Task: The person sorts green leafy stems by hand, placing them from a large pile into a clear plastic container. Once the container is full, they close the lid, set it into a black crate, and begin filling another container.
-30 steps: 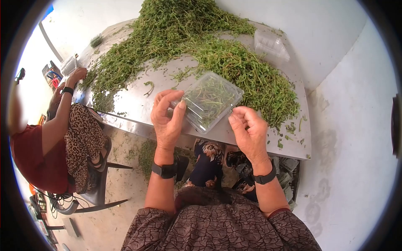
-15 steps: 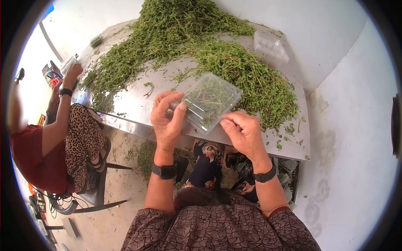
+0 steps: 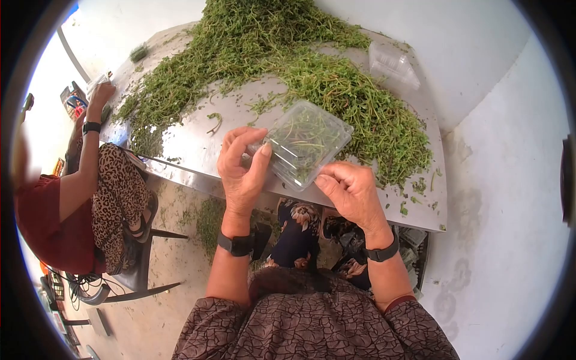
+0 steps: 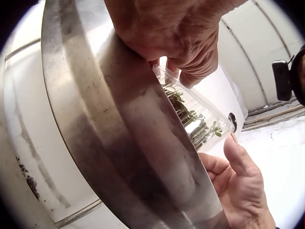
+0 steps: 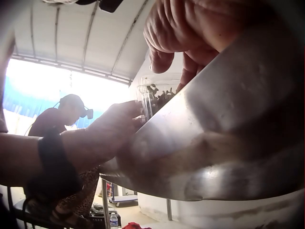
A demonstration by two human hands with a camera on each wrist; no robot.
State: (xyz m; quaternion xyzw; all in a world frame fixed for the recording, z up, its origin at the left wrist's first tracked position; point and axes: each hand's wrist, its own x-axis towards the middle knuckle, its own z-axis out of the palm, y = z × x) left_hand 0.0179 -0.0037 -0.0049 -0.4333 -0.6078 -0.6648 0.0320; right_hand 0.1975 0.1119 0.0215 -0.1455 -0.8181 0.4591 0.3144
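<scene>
A clear plastic clamshell box [image 3: 309, 141] with green leafy stems inside is held tilted over the near edge of the metal table. My left hand [image 3: 243, 168] grips its left corner between thumb and fingers. At the box's near right edge, my right hand [image 3: 354, 195] pinches the rim with thumb and bent index finger. In the left wrist view the stems show through the wall of the box [image 4: 202, 107], while the table edge covers part of it. The right wrist view shows my right hand [image 5: 190, 36] close above the box [image 5: 157, 93].
A large heap of green stems [image 3: 258, 48] spreads over the metal table [image 3: 192, 144]. Empty clear boxes [image 3: 393, 66] lie at the back right, near the white wall [image 3: 492, 150]. To the left, another person [image 3: 63, 210] sits working at the table.
My right hand has moved left along the box's edge, from the right corner toward the near corner, and pinches there. My left hand keeps its grip. The other person's hand has shifted upward.
</scene>
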